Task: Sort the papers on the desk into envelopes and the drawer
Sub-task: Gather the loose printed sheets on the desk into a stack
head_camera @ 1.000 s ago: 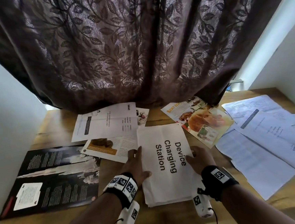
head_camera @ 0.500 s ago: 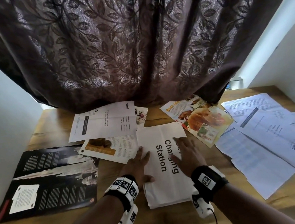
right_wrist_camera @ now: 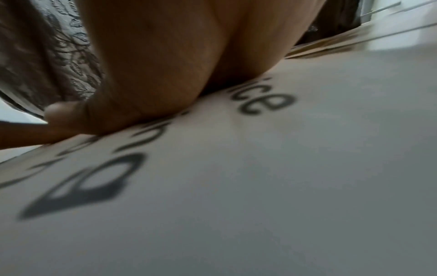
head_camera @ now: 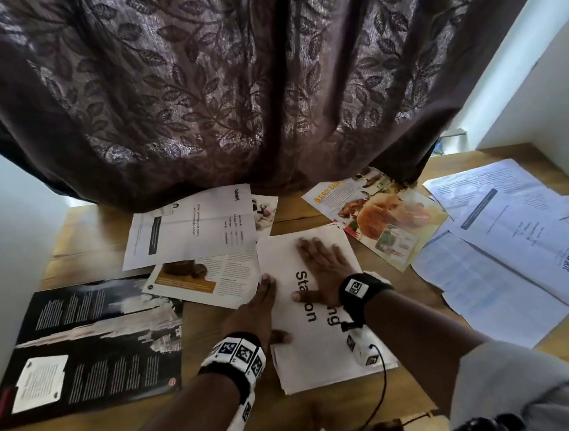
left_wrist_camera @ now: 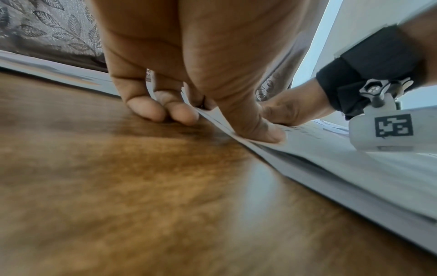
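A stack of white papers [head_camera: 322, 349] printed "Device Charging Station" lies in the middle of the wooden desk [head_camera: 191, 423]. My right hand [head_camera: 322, 267] rests flat on its top sheet, fingers straight and spread, covering part of the print; the right wrist view shows the palm [right_wrist_camera: 177, 65] pressed on the paper [right_wrist_camera: 283, 186]. My left hand [head_camera: 259, 312] is at the stack's left edge. Its thumb [left_wrist_camera: 260, 130] presses on top while the fingers [left_wrist_camera: 160, 112] touch the desk beside and under the lifted edge [left_wrist_camera: 331, 158], pinching it.
A black brochure [head_camera: 91, 342] lies at the left, with a white "blinkit" sheet [head_camera: 191, 227] and an orange-banded leaflet [head_camera: 206, 280] behind it. A food flyer [head_camera: 379, 214] and several printed sheets [head_camera: 519, 246] cover the right side. A dark leaf-patterned curtain [head_camera: 248, 98] hangs over the desk's back edge.
My right hand slid from the stack's right edge up and left onto the top sheet, now covering the words. My left hand stayed at the left edge.
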`<state>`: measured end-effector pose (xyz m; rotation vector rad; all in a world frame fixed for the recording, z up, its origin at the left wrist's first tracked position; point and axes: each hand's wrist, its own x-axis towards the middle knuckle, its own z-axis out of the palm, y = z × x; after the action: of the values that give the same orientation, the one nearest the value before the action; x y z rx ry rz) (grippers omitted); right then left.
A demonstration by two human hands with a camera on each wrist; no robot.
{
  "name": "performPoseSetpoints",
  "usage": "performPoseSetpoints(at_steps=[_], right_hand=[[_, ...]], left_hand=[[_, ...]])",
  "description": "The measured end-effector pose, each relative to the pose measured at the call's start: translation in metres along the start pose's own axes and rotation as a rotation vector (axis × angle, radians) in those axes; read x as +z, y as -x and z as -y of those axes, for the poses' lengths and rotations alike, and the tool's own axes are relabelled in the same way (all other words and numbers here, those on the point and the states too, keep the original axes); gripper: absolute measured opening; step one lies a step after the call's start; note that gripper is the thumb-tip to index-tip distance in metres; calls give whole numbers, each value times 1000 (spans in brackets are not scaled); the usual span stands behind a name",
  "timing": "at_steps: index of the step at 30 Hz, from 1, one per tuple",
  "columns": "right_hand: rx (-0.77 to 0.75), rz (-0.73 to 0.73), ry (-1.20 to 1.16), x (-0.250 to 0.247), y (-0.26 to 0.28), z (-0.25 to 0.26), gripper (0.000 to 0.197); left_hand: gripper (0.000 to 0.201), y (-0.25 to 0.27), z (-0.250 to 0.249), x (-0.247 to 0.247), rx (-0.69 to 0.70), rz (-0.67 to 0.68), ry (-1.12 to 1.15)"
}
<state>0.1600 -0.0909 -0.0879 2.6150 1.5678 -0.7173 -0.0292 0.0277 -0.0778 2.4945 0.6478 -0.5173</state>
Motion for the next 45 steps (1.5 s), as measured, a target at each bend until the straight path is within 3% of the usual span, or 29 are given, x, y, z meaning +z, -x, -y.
performPoseSetpoints(at_steps=[9,19,22,25,28,33,38,45], right_hand=[[81,61,59,0,29,-27,131],[121,163,43,14,109,-41,132],[123,180,37,14,110,-41,133],[121,175,43,14,109,-40,132],[136,174,67,14,110,-41,132],[120,153,36,16,109,-44,130],[100,139,22,20,108,-47,130],[101,128,11,19,109,-45,130]], left_hand=[[121,1,-4,-1,14,-1,-98],[124,0,-6,-10,9,36,-153],[113,9,-34,-26,-34,-51,-294],[115,12,-73,-18,93,-88,-312],[128,9,-94,11,239,19,-305],[156,16,-56,31,226,53,-313],[159,32,-10,23,226,44,-250],[160,35,-11,21,191,43,-244]])
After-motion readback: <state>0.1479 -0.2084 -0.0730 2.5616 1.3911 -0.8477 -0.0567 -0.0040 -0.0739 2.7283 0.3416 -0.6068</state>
